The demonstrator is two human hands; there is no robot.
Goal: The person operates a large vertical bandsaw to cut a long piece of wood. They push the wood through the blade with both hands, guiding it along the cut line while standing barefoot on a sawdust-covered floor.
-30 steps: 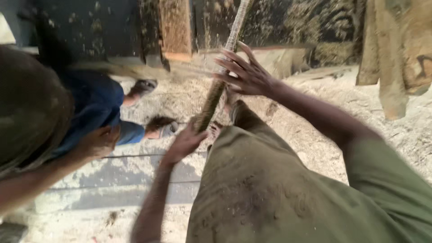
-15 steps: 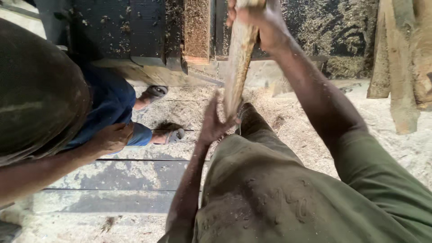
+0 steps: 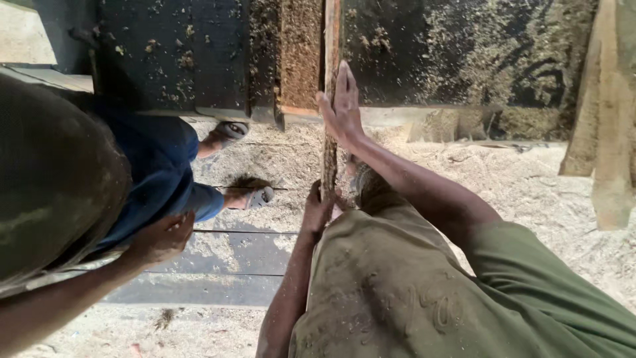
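your right hand point(image 3: 341, 106) lies flat, fingers straight and together, against the side of the narrow wooden plank point(image 3: 329, 99) that stands nearly upright before you. your left hand point(image 3: 318, 209) is wrapped around the plank's lower end, just above your knee. behind it stands a dark machine wall point(image 3: 464, 53) dusted with sawdust. a co-worker in blue trousers point(image 3: 159, 166) crowds your left, one hand point(image 3: 162, 235) near you, sandalled feet point(image 3: 255, 195) on the sawdust-covered floor point(image 3: 530, 192). rough boards point(image 3: 606, 132) lean at right.

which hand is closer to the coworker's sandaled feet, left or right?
Left. The left hand grips the plank's lower end, just beside the sandaled feet; the right hand presses higher up, farther away.
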